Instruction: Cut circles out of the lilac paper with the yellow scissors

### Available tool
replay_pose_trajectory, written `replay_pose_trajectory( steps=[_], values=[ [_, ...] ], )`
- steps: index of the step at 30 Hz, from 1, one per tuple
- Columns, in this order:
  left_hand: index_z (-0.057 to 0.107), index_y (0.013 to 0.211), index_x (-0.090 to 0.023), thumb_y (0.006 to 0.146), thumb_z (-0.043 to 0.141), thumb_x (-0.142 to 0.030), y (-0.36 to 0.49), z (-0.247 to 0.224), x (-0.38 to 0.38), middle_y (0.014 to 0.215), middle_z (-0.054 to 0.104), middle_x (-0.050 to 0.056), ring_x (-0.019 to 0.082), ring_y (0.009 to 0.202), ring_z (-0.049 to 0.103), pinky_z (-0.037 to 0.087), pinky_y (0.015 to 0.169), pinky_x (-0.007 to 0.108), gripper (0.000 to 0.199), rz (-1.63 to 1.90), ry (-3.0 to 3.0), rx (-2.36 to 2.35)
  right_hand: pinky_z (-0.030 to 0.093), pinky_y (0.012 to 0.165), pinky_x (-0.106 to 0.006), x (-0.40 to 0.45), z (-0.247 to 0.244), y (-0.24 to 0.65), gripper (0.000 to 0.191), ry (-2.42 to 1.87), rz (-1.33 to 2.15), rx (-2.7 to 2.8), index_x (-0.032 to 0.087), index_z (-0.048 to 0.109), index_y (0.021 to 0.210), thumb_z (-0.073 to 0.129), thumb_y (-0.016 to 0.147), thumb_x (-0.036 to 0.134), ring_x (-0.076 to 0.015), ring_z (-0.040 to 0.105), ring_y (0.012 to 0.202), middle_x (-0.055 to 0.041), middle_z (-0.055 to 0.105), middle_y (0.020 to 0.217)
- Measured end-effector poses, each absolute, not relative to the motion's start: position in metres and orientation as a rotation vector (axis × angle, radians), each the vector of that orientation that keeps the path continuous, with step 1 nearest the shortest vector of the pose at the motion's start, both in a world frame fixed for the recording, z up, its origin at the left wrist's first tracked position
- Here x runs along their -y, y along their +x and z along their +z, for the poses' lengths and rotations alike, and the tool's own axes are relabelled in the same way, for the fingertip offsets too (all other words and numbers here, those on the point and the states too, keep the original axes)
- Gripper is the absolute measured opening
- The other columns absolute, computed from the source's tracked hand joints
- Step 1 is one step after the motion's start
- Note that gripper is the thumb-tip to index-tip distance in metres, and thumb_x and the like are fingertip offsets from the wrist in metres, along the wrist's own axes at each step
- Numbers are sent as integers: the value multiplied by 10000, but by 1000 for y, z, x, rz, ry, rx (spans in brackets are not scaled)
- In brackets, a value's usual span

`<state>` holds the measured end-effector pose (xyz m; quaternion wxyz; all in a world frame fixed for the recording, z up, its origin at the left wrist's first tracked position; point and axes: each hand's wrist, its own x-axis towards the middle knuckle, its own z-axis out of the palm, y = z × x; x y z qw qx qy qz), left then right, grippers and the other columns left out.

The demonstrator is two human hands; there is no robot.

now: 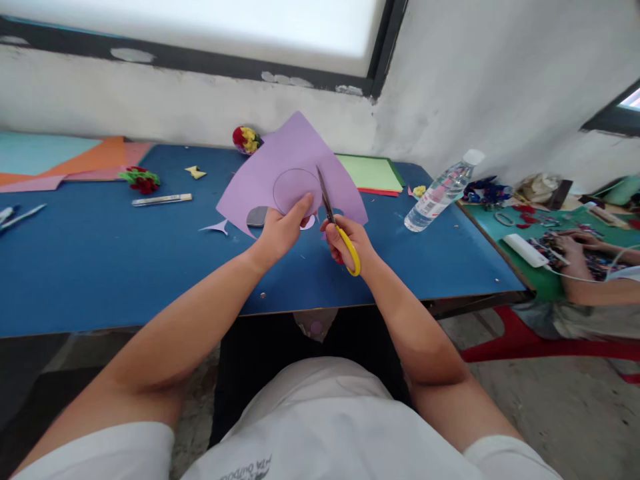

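Observation:
My left hand [285, 230] pinches a sheet of purple paper [303, 143] near its lower edge, the thumb lying on top. A circle is drawn in dark line on the sheet, just above my thumb, and round pieces have been cut from its lower edge. My right hand [347, 240] is closed on yellow-handled scissors [355, 257]. Their blades point up and lie over the paper at the right side of the drawn circle. Whether the blades are apart is hard to see. A purple paper scrap [216, 228] lies left of the sheet.
On the blue table [125, 280] are a pen [161, 199], a red-green craft flower [141, 180], a yellow scrap [195, 173] and coloured sheets [45, 157]. A water bottle [443, 191] and green paper [373, 173] stand and lie rightward. Another person's hands [575, 247] work at the green table [550, 283].

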<state>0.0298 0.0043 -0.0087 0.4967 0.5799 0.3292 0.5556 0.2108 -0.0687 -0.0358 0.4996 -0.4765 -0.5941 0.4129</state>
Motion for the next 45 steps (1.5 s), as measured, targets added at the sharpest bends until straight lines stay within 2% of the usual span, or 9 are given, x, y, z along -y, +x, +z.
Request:
replay_pose_trajectory(
  steps=[9, 15, 22, 30, 36, 45],
  values=[
    [683, 624, -248, 1019, 823, -553, 28, -5, -3, 588, 611, 4, 154, 615, 567, 517, 664, 310, 518, 1321, 1413, -856, 480, 507, -318, 69, -36, 210, 884, -1150, 998, 1459, 290, 682, 1043, 720, 928, 1165, -159, 550, 536, 45, 568, 702],
    [694, 627, -251, 947, 867, -653, 25, -11, -6, 614, 648, 14, 157, 616, 595, 517, 650, 323, 542, 1331, 1410, -849, 456, 493, -318, 71, -31, 206, 899, -1169, 993, 1444, 281, 649, 996, 731, 895, 1171, -146, 527, 514, 52, 557, 688],
    [659, 611, -263, 935, 877, -699, 22, -21, -13, 626, 649, 12, 169, 640, 612, 519, 670, 335, 585, 1341, 1404, -872, 428, 477, -309, 71, -30, 203, 895, -1172, 1011, 1418, 271, 672, 1027, 755, 897, 1152, -143, 518, 518, 55, 557, 698],
    [628, 603, -265, 744, 941, -677, 23, 1, 2, 621, 570, -10, 152, 630, 529, 498, 627, 337, 536, 1298, 1381, -948, 434, 448, -298, 66, -32, 198, 974, -1180, 1002, 1387, 278, 655, 946, 731, 787, 1236, -140, 520, 486, 54, 561, 660],
    [645, 594, -265, 728, 912, -688, 22, 6, 5, 624, 603, 11, 164, 633, 556, 486, 632, 353, 518, 1267, 1413, -1001, 432, 456, -299, 68, -29, 198, 915, -1190, 1010, 1393, 281, 655, 952, 779, 820, 1178, -149, 522, 505, 51, 561, 661],
    [614, 592, -273, 758, 914, -717, 20, 8, 4, 622, 567, 4, 168, 642, 540, 517, 655, 355, 561, 1226, 1442, -965, 440, 454, -300, 67, -28, 196, 946, -1203, 1005, 1372, 284, 644, 933, 794, 761, 1203, -146, 522, 499, 59, 556, 652]
  ],
)
